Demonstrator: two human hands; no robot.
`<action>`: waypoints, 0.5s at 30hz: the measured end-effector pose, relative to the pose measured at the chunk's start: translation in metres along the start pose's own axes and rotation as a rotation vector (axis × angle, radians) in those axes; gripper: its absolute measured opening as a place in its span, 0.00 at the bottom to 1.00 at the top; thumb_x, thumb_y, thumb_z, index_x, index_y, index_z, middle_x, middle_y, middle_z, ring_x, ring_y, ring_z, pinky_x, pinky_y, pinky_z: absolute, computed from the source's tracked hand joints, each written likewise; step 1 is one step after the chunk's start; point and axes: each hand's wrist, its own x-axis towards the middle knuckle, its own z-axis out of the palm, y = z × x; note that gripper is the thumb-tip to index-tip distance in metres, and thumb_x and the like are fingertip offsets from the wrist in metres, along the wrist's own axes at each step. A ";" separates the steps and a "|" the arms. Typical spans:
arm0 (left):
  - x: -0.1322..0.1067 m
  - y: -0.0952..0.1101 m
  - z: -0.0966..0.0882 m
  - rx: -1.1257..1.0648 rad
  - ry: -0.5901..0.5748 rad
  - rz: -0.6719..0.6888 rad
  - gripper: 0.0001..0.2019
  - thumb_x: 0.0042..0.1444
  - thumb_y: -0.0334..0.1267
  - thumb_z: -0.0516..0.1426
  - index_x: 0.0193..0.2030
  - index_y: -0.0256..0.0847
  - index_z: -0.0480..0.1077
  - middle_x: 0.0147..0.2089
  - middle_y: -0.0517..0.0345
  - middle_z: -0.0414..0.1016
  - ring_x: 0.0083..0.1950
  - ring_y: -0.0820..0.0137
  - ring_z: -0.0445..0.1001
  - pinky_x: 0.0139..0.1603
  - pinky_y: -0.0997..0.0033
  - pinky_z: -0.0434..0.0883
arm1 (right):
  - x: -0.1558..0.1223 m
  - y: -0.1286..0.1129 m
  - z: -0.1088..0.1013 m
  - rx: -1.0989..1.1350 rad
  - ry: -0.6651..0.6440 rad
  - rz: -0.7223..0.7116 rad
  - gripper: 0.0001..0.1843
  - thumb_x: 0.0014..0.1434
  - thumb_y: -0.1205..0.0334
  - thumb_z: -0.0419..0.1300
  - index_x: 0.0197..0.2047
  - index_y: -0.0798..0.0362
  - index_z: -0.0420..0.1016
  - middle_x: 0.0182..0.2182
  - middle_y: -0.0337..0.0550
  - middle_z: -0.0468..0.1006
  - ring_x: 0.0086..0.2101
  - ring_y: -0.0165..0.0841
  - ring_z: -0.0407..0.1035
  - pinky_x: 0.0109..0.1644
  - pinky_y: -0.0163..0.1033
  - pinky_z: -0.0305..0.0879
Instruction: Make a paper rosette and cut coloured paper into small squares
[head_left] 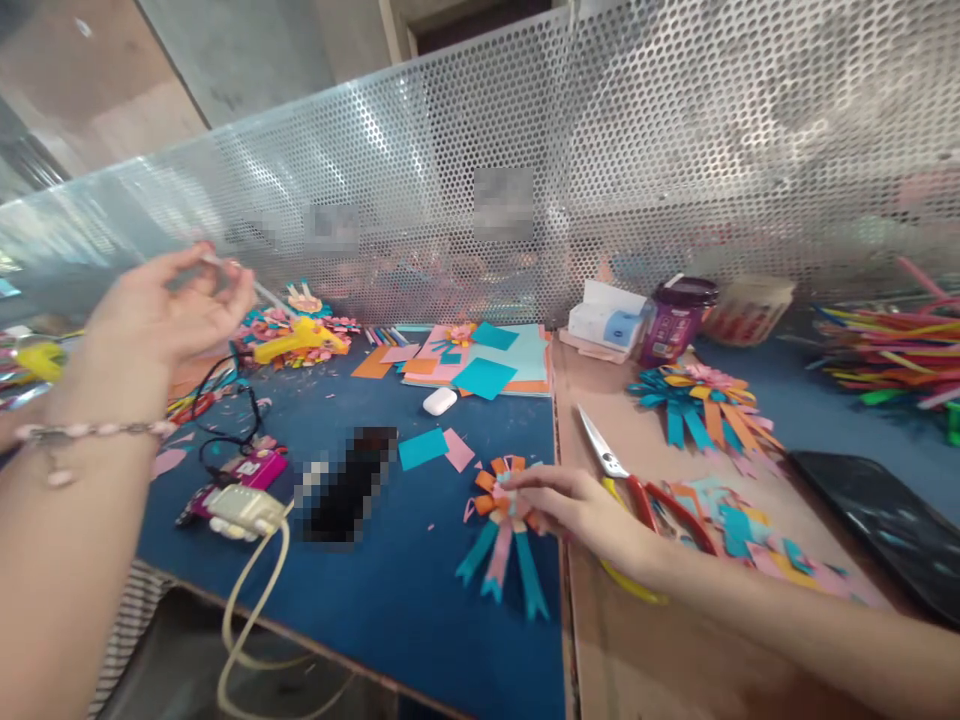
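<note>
My left hand is raised at the left, its fingers pinching a thin clear glue stick. That stick slants down to the back of a yellow glue gun, which lies by a pile of colourful paper flowers. On the blue table, my right hand has its fingers closed on the edge of an orange and pink paper rosette; teal and pink paper tails fan out below it. My right thumb is mostly hidden. Beside this hand lie scissors with red handles, and a yellow-handled tool is partly covered by the wrist.
Cut paper sheets, a white earbud case and a dark phone lie ahead. A pink power strip trails cables at left. Finished rosettes, a purple cup and a black phone are right. A perforated metal screen stands behind.
</note>
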 end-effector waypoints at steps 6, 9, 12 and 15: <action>-0.061 -0.031 0.094 -0.311 -0.183 -0.142 0.06 0.54 0.26 0.55 0.36 0.39 0.69 0.29 0.61 0.73 0.37 0.77 0.72 0.49 0.74 0.74 | -0.003 -0.035 0.052 0.243 -0.088 -0.035 0.26 0.54 0.66 0.58 0.57 0.57 0.66 0.47 0.49 0.74 0.39 0.33 0.72 0.39 0.38 0.68; -0.083 -0.038 0.132 -0.365 -0.298 -0.201 0.05 0.56 0.28 0.54 0.34 0.38 0.70 0.29 0.59 0.74 0.36 0.77 0.73 0.48 0.75 0.74 | -0.006 -0.044 0.071 0.466 -0.024 0.020 0.30 0.55 0.61 0.59 0.61 0.55 0.61 0.52 0.51 0.70 0.45 0.36 0.71 0.49 0.43 0.68; -0.104 -0.044 0.167 -0.400 -0.415 -0.223 0.06 0.59 0.29 0.53 0.36 0.37 0.71 0.29 0.61 0.73 0.36 0.77 0.74 0.49 0.75 0.74 | 0.004 -0.049 0.079 0.624 0.080 0.137 0.34 0.55 0.54 0.59 0.62 0.55 0.58 0.56 0.53 0.66 0.52 0.38 0.67 0.58 0.44 0.62; -0.121 -0.054 0.194 -0.326 -0.502 -0.190 0.07 0.60 0.32 0.52 0.37 0.36 0.72 0.35 0.61 0.74 0.41 0.75 0.76 0.50 0.75 0.74 | 0.027 -0.056 0.075 0.647 0.110 0.149 0.35 0.55 0.47 0.59 0.61 0.51 0.57 0.60 0.51 0.61 0.58 0.38 0.59 0.63 0.49 0.54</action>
